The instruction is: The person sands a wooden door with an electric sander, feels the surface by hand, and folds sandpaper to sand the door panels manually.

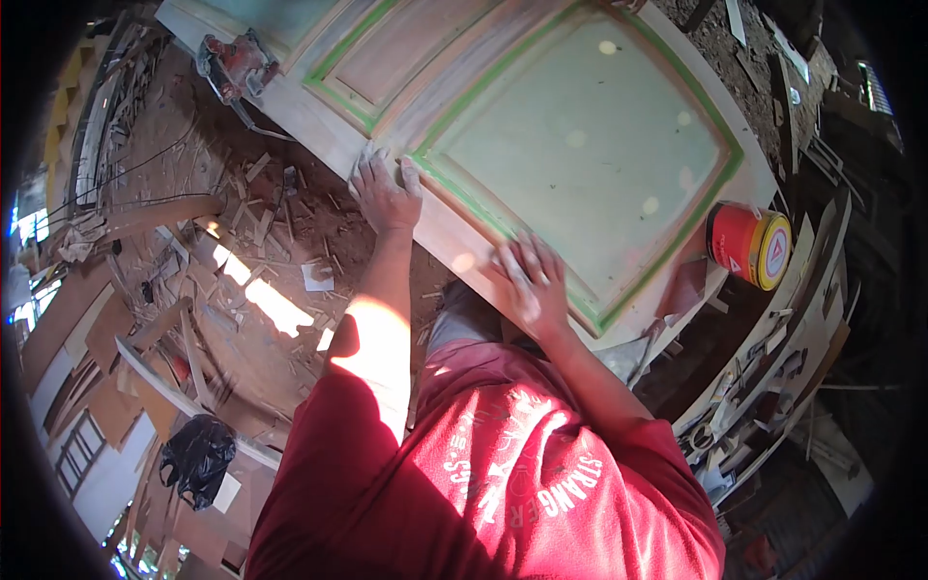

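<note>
A wooden panel door (580, 145) with pale green panels and bright green edging lies in front of me. At its near edge, my left hand (389, 198) rests with the thumb apart from the fingers and nothing visible in it. Farther right along the same edge, my right hand (532, 285) lies flat on the wood beside the green border, fingers stretched out. Whether anything thin is under its palm is hidden. A red and yellow can (749, 245) sits by the door's right corner, near a dark reddish-brown sheet (685, 288).
A dusty red power tool (237, 68) rests at the door's left edge, its cord hanging down. Wood scraps and shavings litter the floor (251, 222). Lower left is a black plastic bag (198, 461). Long boards (773, 338) and clutter lie at right.
</note>
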A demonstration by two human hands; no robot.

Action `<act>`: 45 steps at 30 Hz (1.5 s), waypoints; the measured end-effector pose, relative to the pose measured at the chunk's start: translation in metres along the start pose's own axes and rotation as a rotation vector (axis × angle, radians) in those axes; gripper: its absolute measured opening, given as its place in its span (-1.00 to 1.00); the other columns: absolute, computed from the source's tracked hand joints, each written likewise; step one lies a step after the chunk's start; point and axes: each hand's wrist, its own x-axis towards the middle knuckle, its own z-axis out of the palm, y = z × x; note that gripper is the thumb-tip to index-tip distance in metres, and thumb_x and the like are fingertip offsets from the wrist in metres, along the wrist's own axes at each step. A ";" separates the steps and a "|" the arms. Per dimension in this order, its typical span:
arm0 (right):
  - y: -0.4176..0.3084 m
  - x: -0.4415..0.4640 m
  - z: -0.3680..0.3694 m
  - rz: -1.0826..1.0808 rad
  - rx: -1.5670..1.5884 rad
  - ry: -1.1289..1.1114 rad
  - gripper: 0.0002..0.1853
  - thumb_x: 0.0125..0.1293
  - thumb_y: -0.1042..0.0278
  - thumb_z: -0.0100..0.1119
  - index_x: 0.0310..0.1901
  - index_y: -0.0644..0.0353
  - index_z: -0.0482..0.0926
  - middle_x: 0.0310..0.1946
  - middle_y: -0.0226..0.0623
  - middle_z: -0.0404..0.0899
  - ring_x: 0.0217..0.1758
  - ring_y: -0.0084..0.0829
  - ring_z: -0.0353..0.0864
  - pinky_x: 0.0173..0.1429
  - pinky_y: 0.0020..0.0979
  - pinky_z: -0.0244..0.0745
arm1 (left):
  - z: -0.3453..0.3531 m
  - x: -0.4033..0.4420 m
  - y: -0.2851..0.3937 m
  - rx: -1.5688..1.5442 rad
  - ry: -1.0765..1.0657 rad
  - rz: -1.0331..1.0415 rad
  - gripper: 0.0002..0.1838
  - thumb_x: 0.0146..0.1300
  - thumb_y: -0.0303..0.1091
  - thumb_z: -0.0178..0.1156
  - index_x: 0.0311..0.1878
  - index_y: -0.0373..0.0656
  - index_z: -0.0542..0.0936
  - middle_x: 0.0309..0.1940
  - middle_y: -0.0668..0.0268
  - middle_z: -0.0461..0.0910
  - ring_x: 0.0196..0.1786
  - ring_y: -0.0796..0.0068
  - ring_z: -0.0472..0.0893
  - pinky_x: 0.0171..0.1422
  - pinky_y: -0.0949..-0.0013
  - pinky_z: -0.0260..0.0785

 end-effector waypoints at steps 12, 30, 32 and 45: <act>-0.005 0.049 0.017 -0.031 0.011 -0.040 -0.25 0.36 0.44 0.20 0.63 0.04 0.47 0.61 -0.05 0.43 0.63 0.01 0.42 0.66 0.09 0.26 | 0.003 -0.002 -0.001 -0.037 -0.037 -0.076 -0.48 0.55 0.03 0.19 0.33 -0.17 0.63 0.53 0.03 0.52 0.58 -0.08 0.43 0.69 -0.19 0.18; 0.001 0.032 0.010 -0.018 -0.065 0.021 -0.28 0.31 0.45 0.21 0.56 0.02 0.57 0.60 -0.05 0.46 0.60 0.05 0.46 0.66 0.14 0.24 | -0.004 0.000 0.004 -0.020 -0.040 -0.092 -0.57 0.64 -0.08 0.11 0.32 -0.18 0.64 0.52 0.02 0.52 0.57 -0.09 0.44 0.69 -0.19 0.19; -0.006 0.045 0.022 -0.022 -0.058 0.022 -0.28 0.32 0.45 0.19 0.57 0.01 0.56 0.60 -0.07 0.46 0.62 0.04 0.44 0.66 0.14 0.23 | -0.007 0.002 0.002 0.011 -0.054 -0.080 -0.58 0.61 -0.14 0.11 0.35 -0.18 0.61 0.52 0.02 0.52 0.58 -0.10 0.44 0.70 -0.20 0.19; -0.014 0.074 0.029 -0.057 -0.044 -0.001 -0.35 0.39 0.35 0.20 0.55 -0.02 0.59 0.56 -0.11 0.50 0.60 0.00 0.45 0.59 0.09 0.30 | -0.009 -0.006 0.000 -0.027 -0.036 -0.058 -0.56 0.54 -0.27 0.10 0.39 -0.18 0.58 0.55 0.00 0.50 0.60 -0.13 0.42 0.71 -0.20 0.17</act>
